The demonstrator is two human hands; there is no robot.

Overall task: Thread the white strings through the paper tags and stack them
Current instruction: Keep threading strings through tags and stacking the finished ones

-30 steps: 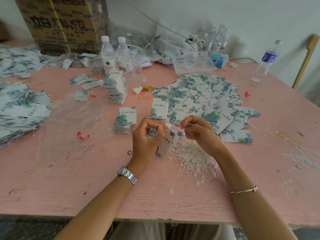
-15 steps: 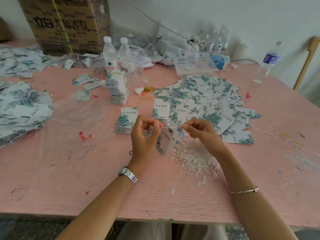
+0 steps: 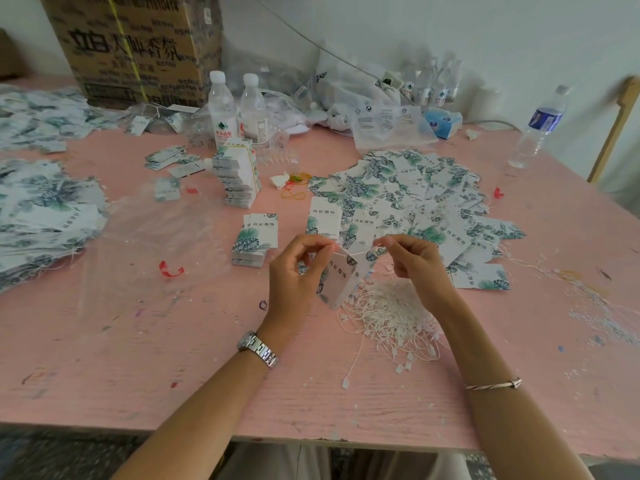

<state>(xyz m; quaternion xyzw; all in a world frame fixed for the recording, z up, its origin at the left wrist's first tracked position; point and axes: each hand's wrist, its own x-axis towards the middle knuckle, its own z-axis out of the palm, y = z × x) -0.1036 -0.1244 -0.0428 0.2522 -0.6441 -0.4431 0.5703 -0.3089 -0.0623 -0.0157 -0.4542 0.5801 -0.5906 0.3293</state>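
A white paper tag (image 3: 338,279) with a green leaf print hangs from a white string (image 3: 353,252) stretched between my hands above the table. My left hand (image 3: 298,271) pinches the string's left end at the tag's top. My right hand (image 3: 414,259) pinches the other end. Under my right hand lies a tangled heap of white strings (image 3: 391,315). A small neat stack of tags (image 3: 254,242) sits left of my hands, and a broad spread of loose tags (image 3: 408,202) lies behind them.
A taller tag stack (image 3: 239,176) stands in front of two water bottles (image 3: 235,109). More tags pile up at the left edge (image 3: 41,216). A cardboard box (image 3: 135,46), plastic bags and a third bottle (image 3: 540,126) line the back of the pink table (image 3: 138,358).
My hands have drawn apart, pulling the string taut through the tag. The tag now hangs lower between them.
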